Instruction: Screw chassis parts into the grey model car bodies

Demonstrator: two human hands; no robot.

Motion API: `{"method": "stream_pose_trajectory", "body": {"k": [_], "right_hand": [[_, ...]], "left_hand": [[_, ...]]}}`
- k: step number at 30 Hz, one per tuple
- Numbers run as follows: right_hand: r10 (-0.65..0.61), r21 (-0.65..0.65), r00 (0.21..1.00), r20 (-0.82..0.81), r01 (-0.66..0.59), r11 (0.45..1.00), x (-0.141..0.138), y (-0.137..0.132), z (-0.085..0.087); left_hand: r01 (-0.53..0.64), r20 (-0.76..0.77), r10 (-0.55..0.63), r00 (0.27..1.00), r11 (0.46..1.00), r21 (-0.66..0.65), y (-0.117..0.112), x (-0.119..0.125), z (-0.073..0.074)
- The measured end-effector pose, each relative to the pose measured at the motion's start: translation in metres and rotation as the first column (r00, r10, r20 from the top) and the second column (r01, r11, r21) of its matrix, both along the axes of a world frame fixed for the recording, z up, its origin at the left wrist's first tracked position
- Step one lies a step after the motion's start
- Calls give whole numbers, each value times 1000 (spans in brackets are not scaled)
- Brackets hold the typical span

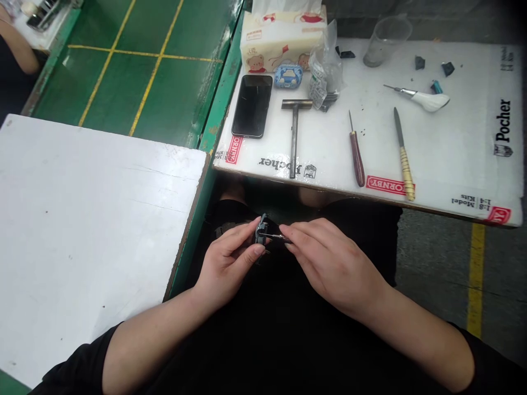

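Note:
My left hand pinches a small dark plastic part between thumb and fingers, low over my black-clothed lap. My right hand holds a thin metal tool at its fingertips. The tool's tip reaches into the dark part, and my fingers hide much of both. Beyond my hands lies a white board, its near edge a little above them. Neither hand touches it.
The board holds a small hammer, a phone, a wooden-handled awl, a gold-handled blade, a white-handled tool, a tissue pack and a plastic cup. A white table lies to my left.

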State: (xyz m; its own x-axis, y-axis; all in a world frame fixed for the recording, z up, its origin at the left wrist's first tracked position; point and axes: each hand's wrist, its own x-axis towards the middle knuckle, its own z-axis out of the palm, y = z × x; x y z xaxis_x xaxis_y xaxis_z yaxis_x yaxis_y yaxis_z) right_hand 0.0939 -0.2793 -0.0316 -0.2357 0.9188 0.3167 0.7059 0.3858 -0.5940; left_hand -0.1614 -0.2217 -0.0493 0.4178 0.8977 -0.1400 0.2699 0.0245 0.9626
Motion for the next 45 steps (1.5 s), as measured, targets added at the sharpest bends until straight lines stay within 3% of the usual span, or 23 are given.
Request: {"method": "stream_pose_trajectory", "body": {"k": [22, 29, 45], "right_hand": [[-14, -12, 1000, -21, 14, 1000, 1, 0, -1], [-22, 40, 997, -80, 25, 999, 2, -2, -2], [-3, 71, 991, -134, 13, 997, 1, 2, 0]], "left_hand": [[40, -22, -39, 999, 999, 32, 0, 0, 0], [39, -2, -39, 999, 999, 1, -1, 2, 3], [-76, 70, 86, 994, 988, -137, -2, 5, 6]]}}
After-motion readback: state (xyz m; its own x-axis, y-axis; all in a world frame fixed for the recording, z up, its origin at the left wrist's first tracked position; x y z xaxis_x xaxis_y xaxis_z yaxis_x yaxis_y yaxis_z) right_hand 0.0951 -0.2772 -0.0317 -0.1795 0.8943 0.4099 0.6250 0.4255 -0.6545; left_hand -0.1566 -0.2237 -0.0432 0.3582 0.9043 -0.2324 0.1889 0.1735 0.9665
